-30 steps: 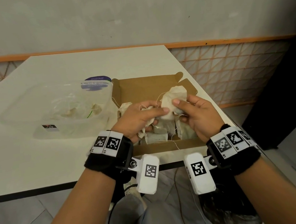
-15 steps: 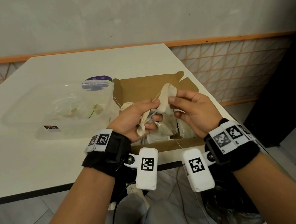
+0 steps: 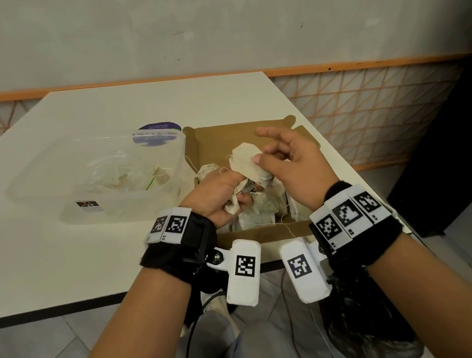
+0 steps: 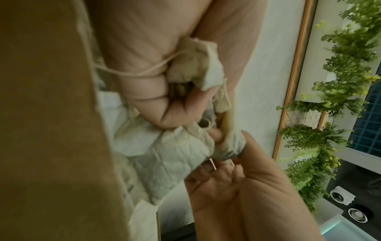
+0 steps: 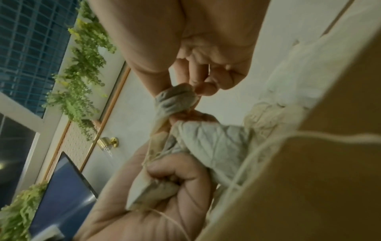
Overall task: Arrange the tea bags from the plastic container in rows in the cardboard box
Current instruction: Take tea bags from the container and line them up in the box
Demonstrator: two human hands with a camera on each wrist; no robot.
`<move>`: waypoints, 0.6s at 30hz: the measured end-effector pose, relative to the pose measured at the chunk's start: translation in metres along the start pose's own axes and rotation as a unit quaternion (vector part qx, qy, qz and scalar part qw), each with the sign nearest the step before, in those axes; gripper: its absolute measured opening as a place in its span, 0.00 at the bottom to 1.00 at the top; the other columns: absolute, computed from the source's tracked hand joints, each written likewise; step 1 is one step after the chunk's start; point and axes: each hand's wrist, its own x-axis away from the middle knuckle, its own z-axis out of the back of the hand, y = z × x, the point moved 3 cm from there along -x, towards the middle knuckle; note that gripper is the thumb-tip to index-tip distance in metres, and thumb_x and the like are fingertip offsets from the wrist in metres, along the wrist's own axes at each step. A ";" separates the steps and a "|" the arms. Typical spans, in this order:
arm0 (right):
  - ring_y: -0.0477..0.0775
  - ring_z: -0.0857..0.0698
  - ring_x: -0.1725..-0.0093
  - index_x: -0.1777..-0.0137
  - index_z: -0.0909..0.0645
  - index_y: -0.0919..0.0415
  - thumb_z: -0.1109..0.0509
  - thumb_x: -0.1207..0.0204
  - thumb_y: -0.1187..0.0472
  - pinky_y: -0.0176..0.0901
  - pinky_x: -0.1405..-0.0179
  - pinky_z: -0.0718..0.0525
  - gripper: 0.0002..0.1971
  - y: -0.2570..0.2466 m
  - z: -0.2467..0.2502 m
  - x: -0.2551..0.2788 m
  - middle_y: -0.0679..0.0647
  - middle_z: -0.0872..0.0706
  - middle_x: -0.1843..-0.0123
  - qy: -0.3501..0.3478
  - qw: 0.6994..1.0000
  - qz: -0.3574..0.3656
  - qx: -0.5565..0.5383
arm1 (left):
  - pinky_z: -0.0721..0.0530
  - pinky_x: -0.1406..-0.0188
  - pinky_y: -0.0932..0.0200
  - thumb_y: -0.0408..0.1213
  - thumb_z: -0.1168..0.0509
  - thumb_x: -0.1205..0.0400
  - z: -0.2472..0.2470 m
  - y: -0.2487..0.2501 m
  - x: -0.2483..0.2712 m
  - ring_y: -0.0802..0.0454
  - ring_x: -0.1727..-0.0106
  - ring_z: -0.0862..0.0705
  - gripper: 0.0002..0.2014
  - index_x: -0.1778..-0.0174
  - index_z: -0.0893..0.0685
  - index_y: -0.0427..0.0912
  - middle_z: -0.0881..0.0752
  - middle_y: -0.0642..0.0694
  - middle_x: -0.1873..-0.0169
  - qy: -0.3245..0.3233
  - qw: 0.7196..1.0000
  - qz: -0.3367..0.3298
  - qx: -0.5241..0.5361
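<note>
— How many of each, from your left?

— One tub (image 3: 49,185) at ten o'clock on the table (image 3: 45,264), with a few bags left inside; I can't count them through the plastic. One box (image 3: 265,232) at twelve, right of the tub and touching it, with a loose heap of bags (image 3: 259,216) I can't count either.

— And your hands?

— Both over the box. My left hand (image 3: 216,196) is a fist round a crumpled bunch of bags (image 4: 191,68), a string (image 4: 144,71) across my fingers. My right hand (image 3: 296,168) pinches one bag (image 3: 246,161) between thumb and a bent finger, index sticking out straight.

— Where's that bag?

— Above the heap, at nine o'clock from my right palm, its lower end touching my left thumb.
</note>
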 end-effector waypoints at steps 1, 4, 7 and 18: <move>0.49 0.24 0.60 0.38 0.23 0.50 0.30 0.26 0.69 0.44 0.52 0.18 0.19 -0.001 0.001 -0.002 0.51 0.20 0.59 0.003 1.000 0.006 0.017 | 0.36 0.88 0.74 0.27 0.41 0.17 0.000 0.000 0.000 0.61 0.76 0.23 0.06 0.57 0.19 0.38 0.18 0.46 0.69 -0.001 1.000 0.004 0.008; 0.46 0.25 0.63 0.37 0.24 0.52 0.32 0.25 0.71 0.37 0.57 0.19 0.19 -0.002 0.004 -0.007 0.51 0.22 0.60 0.023 0.999 0.018 0.038 | 0.35 0.89 0.76 0.34 0.42 0.15 0.001 0.004 0.001 0.60 0.75 0.17 0.08 0.57 0.21 0.36 0.16 0.44 0.70 -0.004 0.998 0.007 0.067; 0.44 0.27 0.65 0.36 0.24 0.55 0.33 0.24 0.71 0.27 0.61 0.23 0.19 0.000 0.009 -0.011 0.47 0.26 0.63 0.049 0.998 0.015 0.030 | 0.34 0.88 0.76 0.52 0.41 0.18 0.002 0.010 0.002 0.61 0.73 0.24 0.18 0.58 0.22 0.39 0.19 0.45 0.72 -0.020 0.998 -0.031 0.052; 0.37 0.24 0.63 0.34 0.22 0.53 0.25 0.29 0.63 0.26 0.54 0.24 0.23 -0.030 0.021 -0.024 0.44 0.20 0.53 -0.137 0.953 0.015 0.271 | 0.24 0.82 0.71 0.27 0.33 0.22 0.001 0.007 0.006 0.60 0.78 0.17 0.06 0.50 0.15 0.34 0.15 0.50 0.75 0.027 0.991 -0.116 -0.065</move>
